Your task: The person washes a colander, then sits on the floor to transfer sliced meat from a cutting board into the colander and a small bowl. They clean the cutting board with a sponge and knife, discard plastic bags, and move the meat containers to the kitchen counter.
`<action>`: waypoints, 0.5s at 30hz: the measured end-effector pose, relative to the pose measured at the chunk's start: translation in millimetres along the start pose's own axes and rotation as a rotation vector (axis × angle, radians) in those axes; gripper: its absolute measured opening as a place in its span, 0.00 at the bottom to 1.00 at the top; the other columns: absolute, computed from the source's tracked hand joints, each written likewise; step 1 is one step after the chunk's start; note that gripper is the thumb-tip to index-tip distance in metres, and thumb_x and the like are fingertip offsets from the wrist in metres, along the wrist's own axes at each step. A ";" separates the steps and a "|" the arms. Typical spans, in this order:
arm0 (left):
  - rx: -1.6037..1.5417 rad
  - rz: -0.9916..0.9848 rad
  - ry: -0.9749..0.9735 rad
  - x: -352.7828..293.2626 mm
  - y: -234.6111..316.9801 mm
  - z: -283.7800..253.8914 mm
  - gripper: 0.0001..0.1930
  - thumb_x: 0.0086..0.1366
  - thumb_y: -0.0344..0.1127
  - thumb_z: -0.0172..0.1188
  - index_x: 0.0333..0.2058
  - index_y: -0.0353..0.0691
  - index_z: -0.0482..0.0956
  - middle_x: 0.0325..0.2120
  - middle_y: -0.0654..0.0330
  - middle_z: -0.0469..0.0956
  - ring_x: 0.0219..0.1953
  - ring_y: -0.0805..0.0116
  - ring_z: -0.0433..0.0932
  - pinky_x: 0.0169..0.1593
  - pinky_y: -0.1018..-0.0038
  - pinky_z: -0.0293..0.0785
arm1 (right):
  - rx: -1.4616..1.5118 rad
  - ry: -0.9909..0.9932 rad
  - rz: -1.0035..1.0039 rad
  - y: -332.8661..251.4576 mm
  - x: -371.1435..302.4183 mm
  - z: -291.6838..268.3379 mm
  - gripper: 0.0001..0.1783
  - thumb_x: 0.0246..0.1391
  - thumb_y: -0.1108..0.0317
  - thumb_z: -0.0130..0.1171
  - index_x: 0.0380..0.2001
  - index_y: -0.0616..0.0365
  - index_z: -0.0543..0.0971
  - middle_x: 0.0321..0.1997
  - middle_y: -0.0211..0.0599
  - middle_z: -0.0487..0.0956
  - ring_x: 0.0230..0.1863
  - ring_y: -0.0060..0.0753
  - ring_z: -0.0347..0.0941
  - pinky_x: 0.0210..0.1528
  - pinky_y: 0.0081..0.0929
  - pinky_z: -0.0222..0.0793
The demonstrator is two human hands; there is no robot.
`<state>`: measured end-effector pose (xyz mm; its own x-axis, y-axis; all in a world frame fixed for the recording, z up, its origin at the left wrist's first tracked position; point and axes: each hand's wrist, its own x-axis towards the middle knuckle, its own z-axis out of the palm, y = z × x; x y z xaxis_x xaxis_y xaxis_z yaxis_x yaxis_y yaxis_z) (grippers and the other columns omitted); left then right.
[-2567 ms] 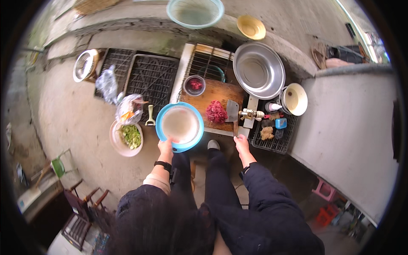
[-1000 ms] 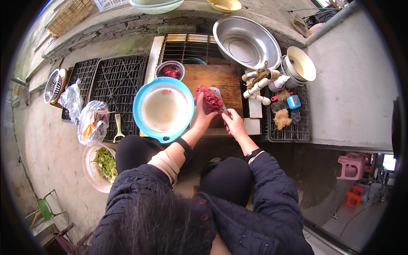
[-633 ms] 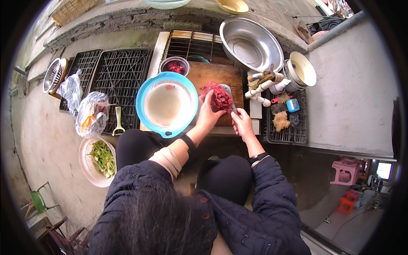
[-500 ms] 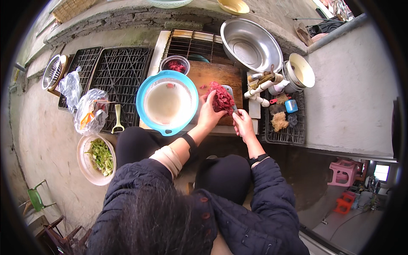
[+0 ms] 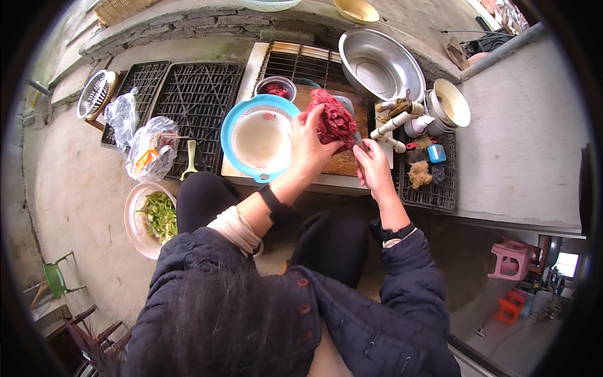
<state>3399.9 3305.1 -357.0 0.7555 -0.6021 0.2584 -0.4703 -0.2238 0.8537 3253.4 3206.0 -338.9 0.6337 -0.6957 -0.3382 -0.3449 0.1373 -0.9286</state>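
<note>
head view: left hand (image 5: 309,146) clamped on a clump of red minced meat (image 5: 333,119), lifted above the wooden cutting board (image 5: 342,160), beside the blue-rimmed bowl (image 5: 259,136). right hand (image 5: 375,166) closed around a knife handle, blade (image 5: 349,112) under the meat.

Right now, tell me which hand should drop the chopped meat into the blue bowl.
Left. The left hand already cups the meat beside the blue bowl; the right hand grips the knife handle, farther away.
</note>
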 end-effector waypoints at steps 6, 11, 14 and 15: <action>-0.010 -0.137 -0.005 8.5 -53.4 -59.8 0.46 0.37 0.41 0.78 0.58 0.43 0.66 0.47 0.43 0.71 0.53 0.45 0.69 0.58 0.56 0.66 | -0.176 -0.145 0.021 -23.5 12.9 60.3 0.14 0.61 0.60 0.57 0.44 0.57 0.72 0.22 0.26 0.71 0.15 0.14 0.63 0.12 0.16 0.58; -0.222 -0.233 -0.065 4.4 -111.2 -63.2 0.44 0.38 0.39 0.79 0.54 0.31 0.67 0.48 0.45 0.76 0.50 0.56 0.78 0.54 0.66 0.74 | -0.423 -0.194 0.039 -26.0 31.3 90.0 0.18 0.58 0.61 0.58 0.46 0.61 0.72 0.22 0.31 0.73 0.16 0.20 0.67 0.16 0.23 0.64; -0.351 -0.357 -0.116 1.4 -131.3 -58.7 0.41 0.41 0.36 0.78 0.54 0.31 0.67 0.46 0.47 0.77 0.50 0.58 0.78 0.53 0.68 0.74 | -0.567 -0.204 0.010 -20.4 43.0 99.2 0.18 0.58 0.62 0.58 0.43 0.67 0.73 0.30 0.52 0.80 0.22 0.41 0.78 0.27 0.36 0.74; -0.342 -0.408 -0.132 1.5 -136.0 -58.3 0.40 0.44 0.34 0.77 0.54 0.31 0.67 0.45 0.49 0.78 0.49 0.60 0.78 0.53 0.69 0.74 | -0.634 -0.206 -0.019 -18.3 45.7 102.0 0.20 0.57 0.62 0.58 0.43 0.69 0.73 0.33 0.57 0.80 0.27 0.49 0.80 0.32 0.40 0.75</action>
<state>3491.5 3379.3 -446.4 0.7715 -0.6147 -0.1643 0.0403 -0.2105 0.9768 3359.4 3243.6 -353.0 0.7413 -0.5364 -0.4034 -0.6330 -0.3589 -0.6860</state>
